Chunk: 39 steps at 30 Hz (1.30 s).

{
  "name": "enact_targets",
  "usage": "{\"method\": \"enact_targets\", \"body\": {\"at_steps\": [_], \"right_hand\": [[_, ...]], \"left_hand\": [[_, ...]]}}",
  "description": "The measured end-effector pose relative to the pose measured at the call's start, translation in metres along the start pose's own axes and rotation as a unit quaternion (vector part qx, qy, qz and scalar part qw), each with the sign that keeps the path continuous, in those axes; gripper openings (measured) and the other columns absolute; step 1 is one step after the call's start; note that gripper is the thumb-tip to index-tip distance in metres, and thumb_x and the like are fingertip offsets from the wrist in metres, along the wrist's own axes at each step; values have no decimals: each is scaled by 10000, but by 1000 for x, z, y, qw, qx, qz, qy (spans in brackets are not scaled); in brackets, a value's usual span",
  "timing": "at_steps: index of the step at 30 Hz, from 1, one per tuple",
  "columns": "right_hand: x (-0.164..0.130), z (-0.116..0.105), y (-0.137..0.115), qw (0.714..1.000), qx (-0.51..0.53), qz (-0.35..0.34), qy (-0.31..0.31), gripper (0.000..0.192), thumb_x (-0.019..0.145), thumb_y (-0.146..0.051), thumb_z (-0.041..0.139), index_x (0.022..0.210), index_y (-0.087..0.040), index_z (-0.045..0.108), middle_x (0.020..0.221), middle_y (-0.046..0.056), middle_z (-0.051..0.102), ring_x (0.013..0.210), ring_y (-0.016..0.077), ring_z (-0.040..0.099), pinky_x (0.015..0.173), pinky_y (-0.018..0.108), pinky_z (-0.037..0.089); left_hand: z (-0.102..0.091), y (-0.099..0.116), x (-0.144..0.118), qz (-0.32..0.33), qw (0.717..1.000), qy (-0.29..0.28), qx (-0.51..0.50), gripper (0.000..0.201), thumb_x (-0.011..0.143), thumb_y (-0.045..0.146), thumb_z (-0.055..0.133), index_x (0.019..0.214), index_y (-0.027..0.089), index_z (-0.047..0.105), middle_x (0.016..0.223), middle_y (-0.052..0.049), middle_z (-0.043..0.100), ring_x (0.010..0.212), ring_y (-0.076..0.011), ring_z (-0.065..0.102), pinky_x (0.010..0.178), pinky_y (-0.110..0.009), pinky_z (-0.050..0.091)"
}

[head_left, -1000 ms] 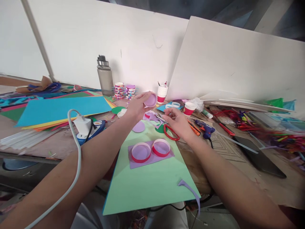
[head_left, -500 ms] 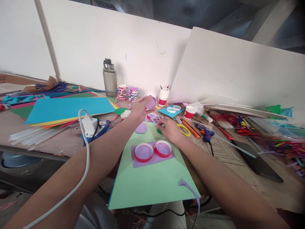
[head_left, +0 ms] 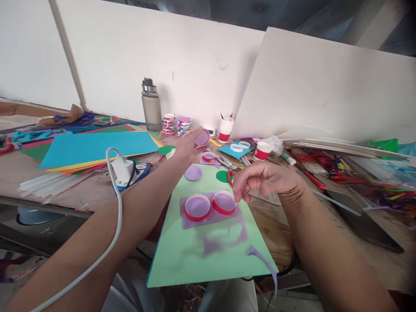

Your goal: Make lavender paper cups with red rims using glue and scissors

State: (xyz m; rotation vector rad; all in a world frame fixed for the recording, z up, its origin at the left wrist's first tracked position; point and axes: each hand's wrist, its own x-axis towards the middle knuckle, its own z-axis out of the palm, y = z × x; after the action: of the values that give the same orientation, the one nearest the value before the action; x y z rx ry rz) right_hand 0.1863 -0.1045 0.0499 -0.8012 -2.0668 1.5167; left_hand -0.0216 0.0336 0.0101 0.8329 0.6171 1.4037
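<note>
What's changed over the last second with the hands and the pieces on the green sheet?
The right hand has pulled back from the scissors area toward the person and now hangs loosely curled above the green sheet; a blurred purple scrap shows below it. The left hand still holds the purple disc up. The two red-rimmed rings have not moved.

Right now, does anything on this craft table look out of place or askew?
A curled purple paper strip hangs off the near corner of the green sheet, which itself overhangs the table edge. A white cable drapes across the left forearm.
</note>
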Motion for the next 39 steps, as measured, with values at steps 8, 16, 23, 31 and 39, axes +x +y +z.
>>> {"method": "enact_targets", "body": {"at_steps": [8,16,23,31,39], "right_hand": [[22,-3,29,954,-28,-21,298,409,762,-593,813,899,-209,779,879,40,746,692,125,612,649,260,516],[39,-6,50,890,-14,-55,452,413,667,-579,852,771,-206,708,691,-8,654,581,106,503,573,267,439],[37,-13,57,840,-24,-95,534,349,767,-552,766,837,-218,696,717,-26,610,611,113,511,573,264,438],[38,-11,54,839,-94,-119,523,345,811,-519,724,970,-214,692,830,-3,657,693,135,546,644,289,474],[38,-7,56,816,-181,-101,539,245,797,-436,735,837,-204,668,779,2,642,718,157,557,702,315,447]], "left_hand": [[4,0,-8,-8,1000,-24,4,252,734,291,858,837,168,663,875,-45,691,817,-179,660,776,-377,596],[6,-8,-8,-2,999,-51,12,274,687,300,892,817,171,688,919,-37,696,844,-171,650,769,-381,604],[10,1,-23,-84,960,-262,55,398,719,329,881,1071,176,772,965,-90,745,801,-208,700,703,-379,615],[4,0,-26,-169,887,-423,78,619,777,282,849,1351,143,665,875,-70,757,789,-204,729,723,-337,596],[5,0,-27,-204,859,-454,118,657,735,293,895,1345,166,683,922,-87,769,795,-195,740,712,-291,569]]}}
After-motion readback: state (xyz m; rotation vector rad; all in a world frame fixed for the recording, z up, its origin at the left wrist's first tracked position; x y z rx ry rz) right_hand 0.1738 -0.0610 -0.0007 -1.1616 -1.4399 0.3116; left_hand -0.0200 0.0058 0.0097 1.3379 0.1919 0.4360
